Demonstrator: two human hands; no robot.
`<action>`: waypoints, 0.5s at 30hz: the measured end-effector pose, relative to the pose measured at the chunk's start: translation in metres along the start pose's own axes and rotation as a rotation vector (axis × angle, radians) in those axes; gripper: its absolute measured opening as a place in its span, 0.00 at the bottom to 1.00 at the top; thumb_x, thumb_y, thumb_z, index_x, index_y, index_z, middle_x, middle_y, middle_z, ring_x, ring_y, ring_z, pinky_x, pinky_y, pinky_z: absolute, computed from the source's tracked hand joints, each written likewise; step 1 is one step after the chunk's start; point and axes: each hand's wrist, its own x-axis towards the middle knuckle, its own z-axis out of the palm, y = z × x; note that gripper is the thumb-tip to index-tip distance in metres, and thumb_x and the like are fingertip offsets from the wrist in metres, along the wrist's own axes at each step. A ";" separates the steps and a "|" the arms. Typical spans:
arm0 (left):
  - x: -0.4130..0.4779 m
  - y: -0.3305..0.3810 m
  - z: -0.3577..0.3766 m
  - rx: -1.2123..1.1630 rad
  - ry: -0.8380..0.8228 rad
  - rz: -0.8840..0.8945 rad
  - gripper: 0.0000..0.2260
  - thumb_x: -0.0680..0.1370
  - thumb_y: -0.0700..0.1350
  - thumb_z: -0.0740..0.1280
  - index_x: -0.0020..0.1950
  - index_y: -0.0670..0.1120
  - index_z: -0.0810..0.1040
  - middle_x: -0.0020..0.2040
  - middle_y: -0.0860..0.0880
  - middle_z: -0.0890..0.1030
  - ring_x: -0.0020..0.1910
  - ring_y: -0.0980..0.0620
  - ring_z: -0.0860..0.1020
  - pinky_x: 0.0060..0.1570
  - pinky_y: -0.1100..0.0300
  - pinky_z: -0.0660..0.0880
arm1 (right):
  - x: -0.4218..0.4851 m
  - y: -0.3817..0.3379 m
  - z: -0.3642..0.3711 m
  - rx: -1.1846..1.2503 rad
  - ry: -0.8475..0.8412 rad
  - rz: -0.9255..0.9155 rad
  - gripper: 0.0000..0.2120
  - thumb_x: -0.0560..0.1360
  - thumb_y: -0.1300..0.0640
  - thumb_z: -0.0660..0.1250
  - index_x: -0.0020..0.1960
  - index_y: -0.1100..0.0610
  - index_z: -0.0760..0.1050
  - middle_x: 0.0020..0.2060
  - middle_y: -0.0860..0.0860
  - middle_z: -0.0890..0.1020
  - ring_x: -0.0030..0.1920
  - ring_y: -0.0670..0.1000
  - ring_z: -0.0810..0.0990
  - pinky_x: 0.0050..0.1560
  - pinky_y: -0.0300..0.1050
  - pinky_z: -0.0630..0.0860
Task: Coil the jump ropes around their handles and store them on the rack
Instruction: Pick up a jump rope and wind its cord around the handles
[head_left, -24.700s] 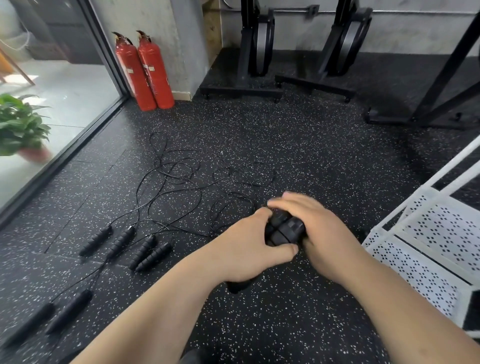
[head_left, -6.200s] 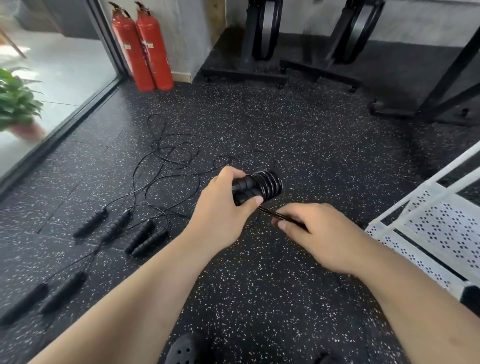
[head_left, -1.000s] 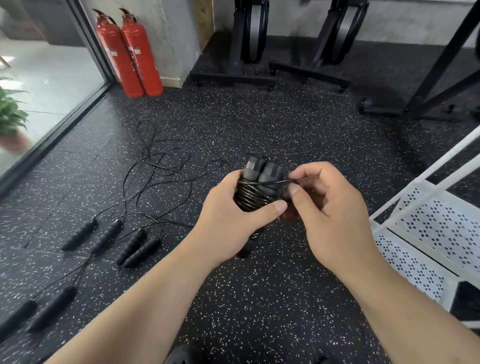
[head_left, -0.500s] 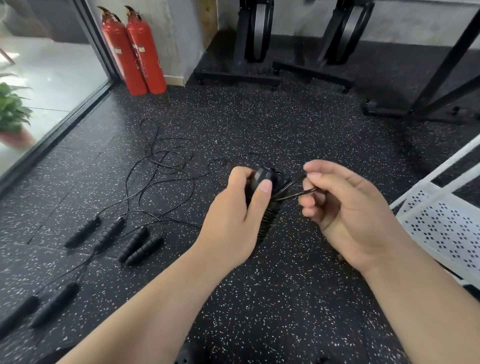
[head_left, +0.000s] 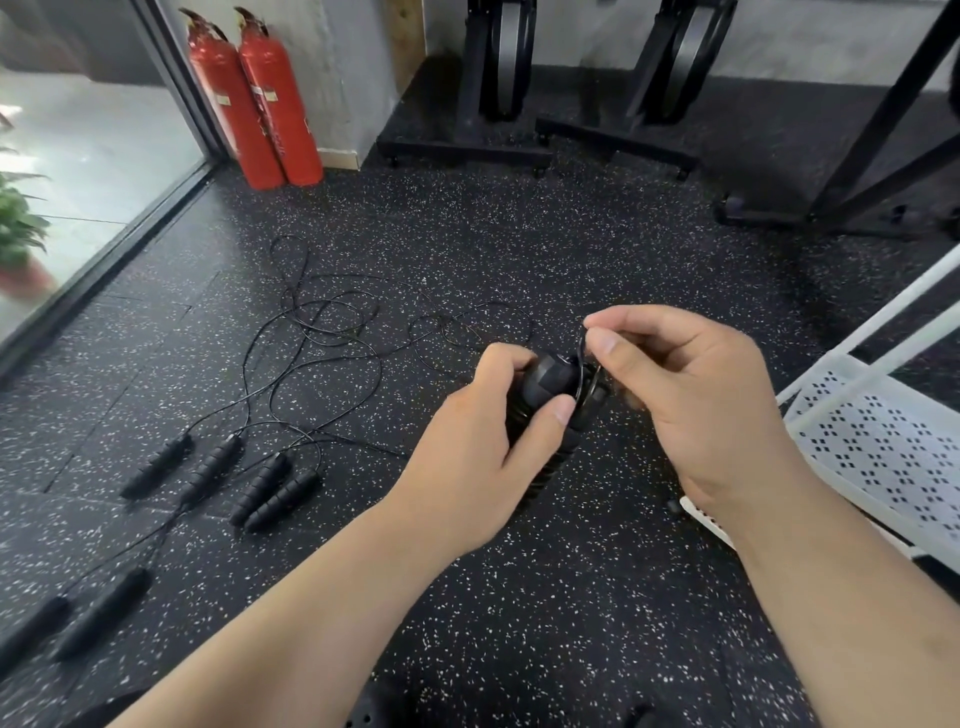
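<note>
My left hand (head_left: 478, 462) grips a pair of black jump rope handles (head_left: 548, 410) with black cord coiled round them, held above the floor at centre. My right hand (head_left: 685, 395) pinches the loose end loop of that cord (head_left: 583, 345) between thumb and forefinger, just above the top of the handles. Several more black handles (head_left: 275, 488) lie on the floor to the left, and their thin cords (head_left: 322, 332) spread in tangled loops behind them. The white perforated rack (head_left: 883, 452) stands at the right edge, its lower shelf close to my right wrist.
Two red fire extinguishers (head_left: 260, 98) stand against the wall at the back left, beside a glass wall with a potted plant (head_left: 21, 234) behind it. Black equipment stands (head_left: 498, 83) and a black frame (head_left: 883, 135) line the back. The floor is speckled black rubber.
My right hand has lifted the cord's end loop from beside the handles to just above their top. My left hand keeps its grip on the coiled handles, now tilted a bit more upright.
</note>
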 end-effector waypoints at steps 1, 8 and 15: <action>0.000 0.001 0.000 -0.011 -0.003 0.005 0.10 0.84 0.56 0.65 0.63 0.57 0.70 0.45 0.58 0.82 0.44 0.56 0.80 0.43 0.59 0.75 | 0.001 0.001 0.000 0.014 0.012 0.038 0.05 0.77 0.58 0.77 0.51 0.50 0.89 0.42 0.52 0.87 0.39 0.46 0.80 0.40 0.38 0.77; 0.001 -0.003 0.001 0.045 -0.052 0.079 0.10 0.80 0.58 0.69 0.57 0.60 0.71 0.40 0.56 0.81 0.36 0.53 0.77 0.36 0.59 0.73 | 0.003 0.010 0.003 0.144 -0.004 0.305 0.09 0.75 0.64 0.77 0.47 0.50 0.88 0.40 0.53 0.84 0.39 0.48 0.80 0.40 0.43 0.75; -0.005 0.000 0.005 0.093 -0.065 0.275 0.11 0.80 0.58 0.68 0.60 0.59 0.72 0.41 0.60 0.78 0.38 0.55 0.77 0.38 0.61 0.73 | 0.002 0.014 0.001 0.270 -0.198 0.613 0.09 0.75 0.65 0.73 0.44 0.51 0.86 0.42 0.54 0.85 0.39 0.52 0.82 0.34 0.43 0.77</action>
